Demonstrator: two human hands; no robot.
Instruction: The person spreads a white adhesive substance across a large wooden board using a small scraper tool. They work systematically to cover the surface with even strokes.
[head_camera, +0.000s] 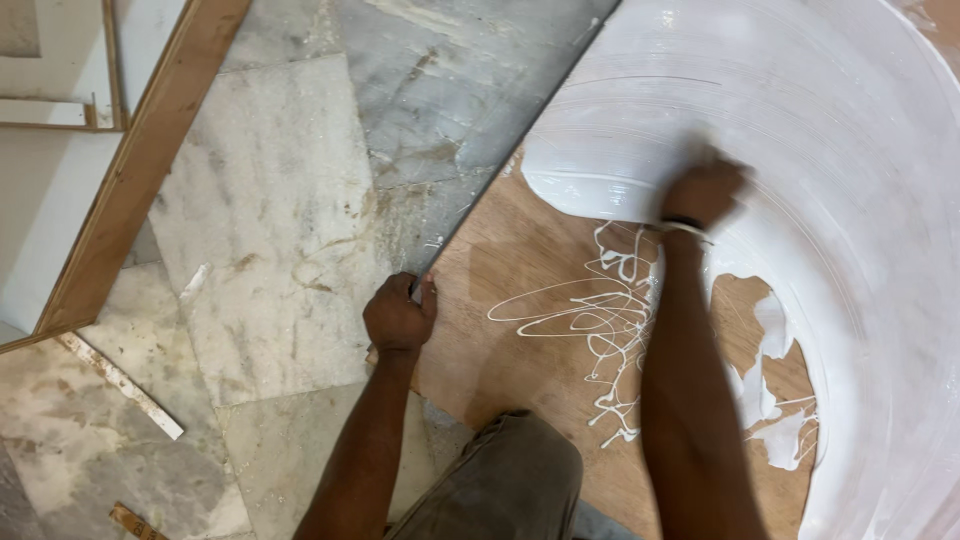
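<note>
Plywood sheet flat on marble floor, mostly coated in wet white adhesive with curved sweep marks, thin squiggles on bare brown patch. Left hand clamped on sheet edge. Right hand blurred in glue, grip unclear

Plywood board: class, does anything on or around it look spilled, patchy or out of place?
The white coating is uneven: bare board shows, crossed by thin white drizzle, with uncovered gaps near the right hand. A loose strip lies on the stained marble floor. The left hand grips the board's edge.
</note>
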